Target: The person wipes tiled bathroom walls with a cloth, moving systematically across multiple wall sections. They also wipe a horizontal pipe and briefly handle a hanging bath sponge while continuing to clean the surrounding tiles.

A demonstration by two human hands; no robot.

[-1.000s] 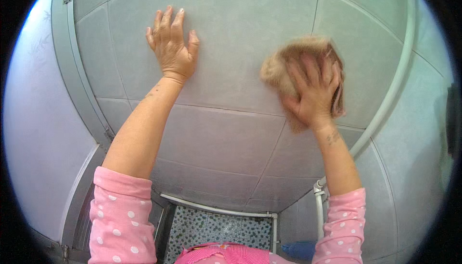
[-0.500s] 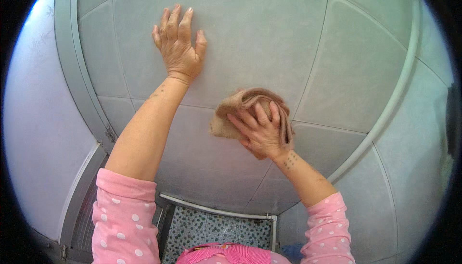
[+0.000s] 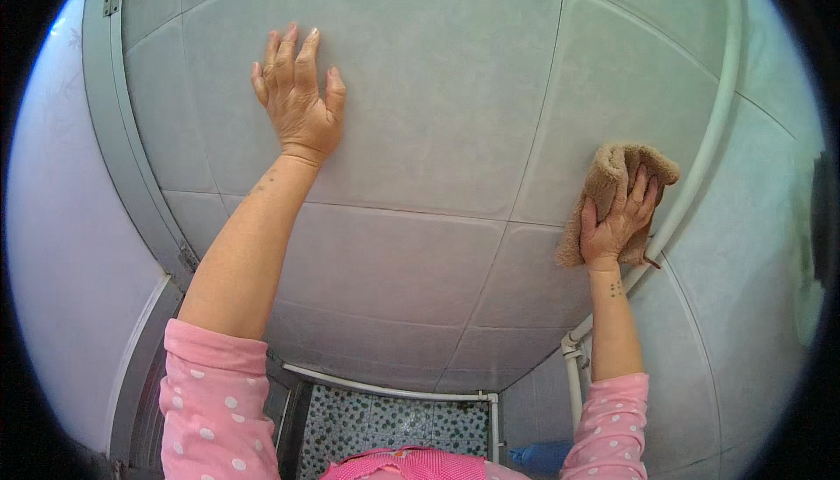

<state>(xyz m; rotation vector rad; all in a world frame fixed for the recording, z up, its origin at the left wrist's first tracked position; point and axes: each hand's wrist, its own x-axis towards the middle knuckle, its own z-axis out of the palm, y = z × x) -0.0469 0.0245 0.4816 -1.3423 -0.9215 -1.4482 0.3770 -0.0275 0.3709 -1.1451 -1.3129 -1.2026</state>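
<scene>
My left hand [image 3: 299, 104] is braced on the grey tiled wall [image 3: 429, 69], palm against it with the fingers stretched upward and nothing held. Over at the right, my right hand [image 3: 619, 220] presses a brown cloth [image 3: 605, 184] against the same wall. The cloth is fluffy and folded, and it bunches up above and around the fingers. Its right edge lies close beside a white pipe [image 3: 710, 143] that climbs the wall corner.
To the left stands a grey door frame [image 3: 131, 121] with hinges, next to a pale panel [image 3: 70, 200]. Below are a speckled mosaic floor [image 3: 385, 419], a thin white pipe [image 3: 385, 381] along the wall's foot, and a blue item [image 3: 541, 456] near my right sleeve.
My right hand has swept the cloth across the wall to the right, up to the corner pipe. The left hand stays on the wall; the whole view has shifted slightly.
</scene>
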